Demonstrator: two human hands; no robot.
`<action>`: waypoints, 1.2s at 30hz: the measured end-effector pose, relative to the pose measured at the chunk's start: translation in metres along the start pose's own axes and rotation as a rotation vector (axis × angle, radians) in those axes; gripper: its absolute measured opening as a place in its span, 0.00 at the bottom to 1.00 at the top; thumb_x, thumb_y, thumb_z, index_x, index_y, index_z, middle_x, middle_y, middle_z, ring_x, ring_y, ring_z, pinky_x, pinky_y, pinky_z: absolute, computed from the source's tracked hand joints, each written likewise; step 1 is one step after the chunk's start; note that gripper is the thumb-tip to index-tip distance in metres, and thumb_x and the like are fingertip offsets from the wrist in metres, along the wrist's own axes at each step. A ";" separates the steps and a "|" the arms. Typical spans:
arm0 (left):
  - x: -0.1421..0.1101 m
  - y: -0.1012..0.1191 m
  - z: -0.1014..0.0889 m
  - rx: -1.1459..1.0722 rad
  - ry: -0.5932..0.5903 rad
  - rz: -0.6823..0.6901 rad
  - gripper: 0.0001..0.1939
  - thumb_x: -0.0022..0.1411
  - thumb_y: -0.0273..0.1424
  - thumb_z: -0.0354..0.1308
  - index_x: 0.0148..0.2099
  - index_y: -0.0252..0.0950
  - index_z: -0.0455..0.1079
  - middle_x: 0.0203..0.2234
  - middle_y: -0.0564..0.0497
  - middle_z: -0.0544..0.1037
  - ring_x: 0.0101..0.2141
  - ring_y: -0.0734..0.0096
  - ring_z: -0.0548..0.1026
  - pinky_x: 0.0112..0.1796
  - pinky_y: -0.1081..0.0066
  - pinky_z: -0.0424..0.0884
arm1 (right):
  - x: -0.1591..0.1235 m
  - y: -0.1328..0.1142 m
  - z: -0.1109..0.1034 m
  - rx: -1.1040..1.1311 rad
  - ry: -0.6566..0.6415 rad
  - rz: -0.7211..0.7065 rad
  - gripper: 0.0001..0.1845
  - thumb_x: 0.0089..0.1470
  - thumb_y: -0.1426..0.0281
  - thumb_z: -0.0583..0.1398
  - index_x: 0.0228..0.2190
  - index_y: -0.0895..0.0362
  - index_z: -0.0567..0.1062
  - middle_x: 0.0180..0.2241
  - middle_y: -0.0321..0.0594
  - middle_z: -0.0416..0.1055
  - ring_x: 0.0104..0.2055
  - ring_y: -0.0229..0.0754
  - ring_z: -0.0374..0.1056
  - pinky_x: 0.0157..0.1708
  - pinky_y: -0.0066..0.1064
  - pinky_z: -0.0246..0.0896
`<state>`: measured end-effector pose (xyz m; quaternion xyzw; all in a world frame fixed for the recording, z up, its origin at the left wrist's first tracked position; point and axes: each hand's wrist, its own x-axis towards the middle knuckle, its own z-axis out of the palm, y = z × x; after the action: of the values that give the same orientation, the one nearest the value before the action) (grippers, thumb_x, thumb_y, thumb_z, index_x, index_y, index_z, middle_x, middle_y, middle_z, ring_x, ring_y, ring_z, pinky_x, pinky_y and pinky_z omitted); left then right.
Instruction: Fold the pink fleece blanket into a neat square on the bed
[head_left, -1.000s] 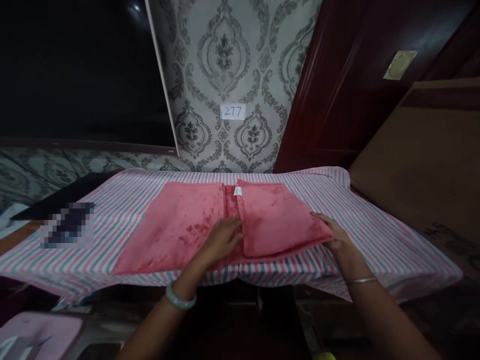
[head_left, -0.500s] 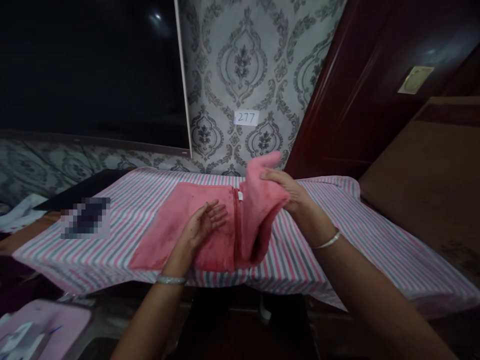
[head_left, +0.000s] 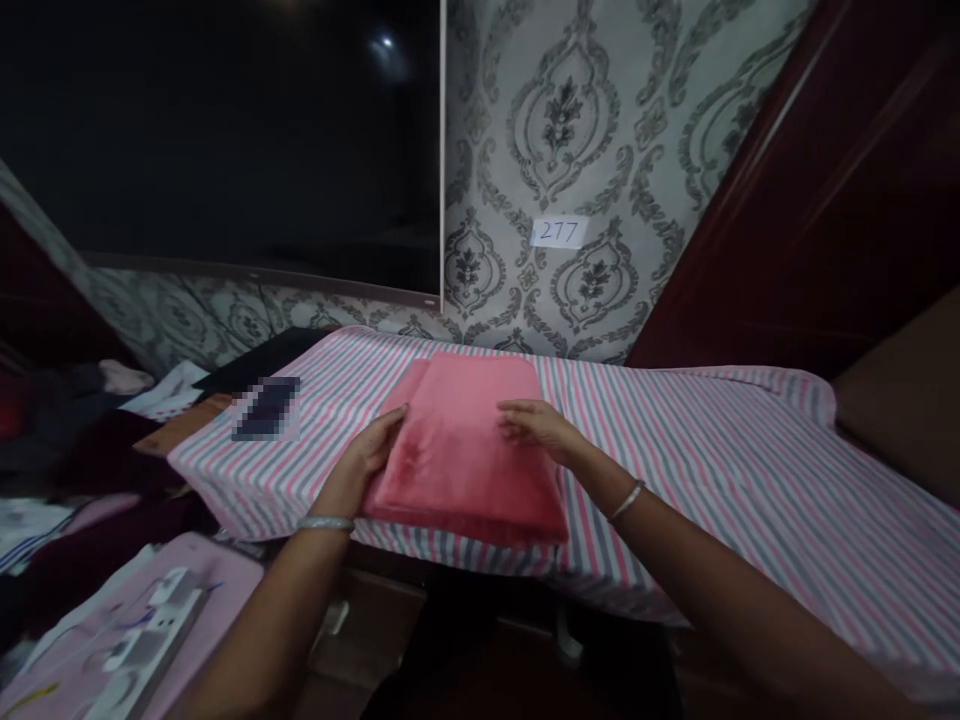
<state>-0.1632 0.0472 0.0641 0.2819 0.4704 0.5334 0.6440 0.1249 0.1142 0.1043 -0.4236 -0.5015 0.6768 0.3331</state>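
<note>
A pink plush towel [head_left: 465,450] lies folded into a thick rectangle on the pink, grey and white striped cloth [head_left: 712,480] that covers the table. My left hand [head_left: 364,465] rests against the towel's left edge, fingers along the fold. My right hand [head_left: 536,425] lies flat on top of the towel near its right side, fingers spread. Both wrists wear bangles. Neither hand grips the towel.
A patterned grey wall with a paper tag reading 277 [head_left: 557,232] stands behind the table. A dark screen [head_left: 225,140] fills the upper left. A dark red door [head_left: 825,180] is at the right. A blurred dark item [head_left: 266,408] lies at the cloth's left end. Pink clutter [head_left: 120,640] sits lower left.
My right hand has lifted the towel's right half and folded it leftward over the left half. Both hands now rest on the folded stack. The view has shifted left.
</note>
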 end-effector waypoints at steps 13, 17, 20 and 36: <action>0.006 0.051 0.017 0.382 0.045 0.372 0.25 0.44 0.29 0.67 0.48 0.32 0.78 0.37 0.47 0.84 0.43 0.51 0.81 0.46 0.59 0.77 | 0.001 0.031 -0.045 0.017 0.256 -0.140 0.17 0.46 0.70 0.64 0.42 0.54 0.76 0.33 0.38 0.77 0.28 0.36 0.71 0.26 0.25 0.66; 0.001 0.031 -0.015 0.380 0.207 0.210 0.25 0.41 0.27 0.69 0.46 0.34 0.78 0.35 0.47 0.84 0.41 0.51 0.81 0.44 0.59 0.78 | 0.004 0.044 -0.042 0.031 0.278 -0.103 0.16 0.45 0.71 0.64 0.39 0.54 0.77 0.32 0.36 0.75 0.28 0.36 0.69 0.25 0.25 0.64; -0.001 0.013 -0.032 0.323 0.188 0.144 0.27 0.41 0.28 0.71 0.47 0.33 0.77 0.35 0.44 0.84 0.41 0.50 0.81 0.43 0.58 0.78 | 0.006 0.055 -0.043 0.019 0.299 -0.111 0.16 0.44 0.71 0.64 0.39 0.53 0.76 0.30 0.35 0.74 0.28 0.36 0.67 0.25 0.25 0.62; 0.016 0.021 -0.046 0.436 0.339 0.191 0.28 0.45 0.46 0.76 0.44 0.34 0.79 0.45 0.39 0.83 0.49 0.49 0.79 0.52 0.58 0.74 | -0.011 0.063 -0.018 0.069 0.079 0.008 0.22 0.45 0.56 0.71 0.39 0.53 0.76 0.34 0.39 0.79 0.33 0.42 0.72 0.28 0.28 0.65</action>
<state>-0.2145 0.0621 0.0589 0.3637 0.6462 0.5175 0.4270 0.1447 0.0940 0.0437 -0.4401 -0.4626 0.6779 0.3644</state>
